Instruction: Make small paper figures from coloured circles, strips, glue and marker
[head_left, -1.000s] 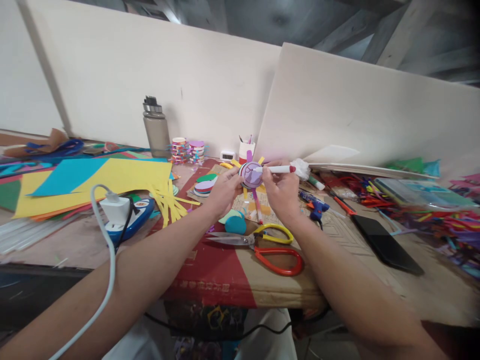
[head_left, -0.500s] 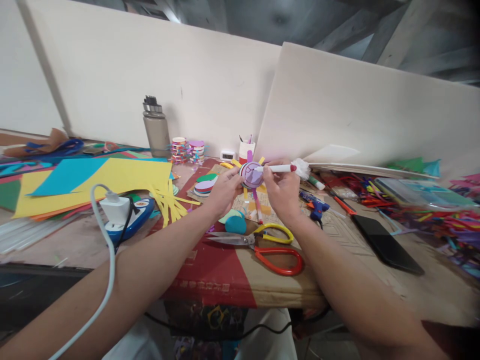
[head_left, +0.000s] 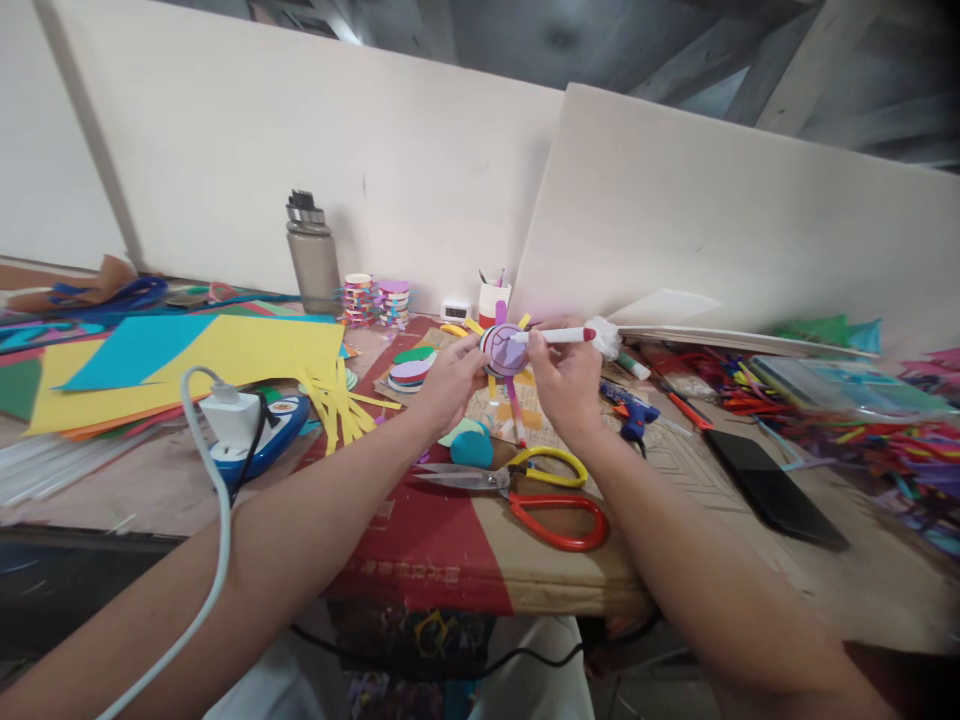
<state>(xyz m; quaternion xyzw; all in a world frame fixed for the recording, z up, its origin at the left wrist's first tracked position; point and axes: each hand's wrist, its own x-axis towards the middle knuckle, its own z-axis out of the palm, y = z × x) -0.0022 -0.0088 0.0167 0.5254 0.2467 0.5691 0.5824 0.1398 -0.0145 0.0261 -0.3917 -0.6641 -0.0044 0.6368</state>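
Head view: the marker, pinched in the right hand, lies nearly level, tip leftward at the face of the disc, whose left edge the left hand grips; contact is unclear.

I record a grey bottle, black-capped and upright before a white wall panel. I find a small white device with a display just beside a pen cup. On my left I note a white plug seated in a blue power strip, its white cable looping up, then down. I observe scissors, blades pointing left, one handle yellow, one red. On my right I log a blue glue gun, a black phone lying flat and a clear plastic case beyond it.
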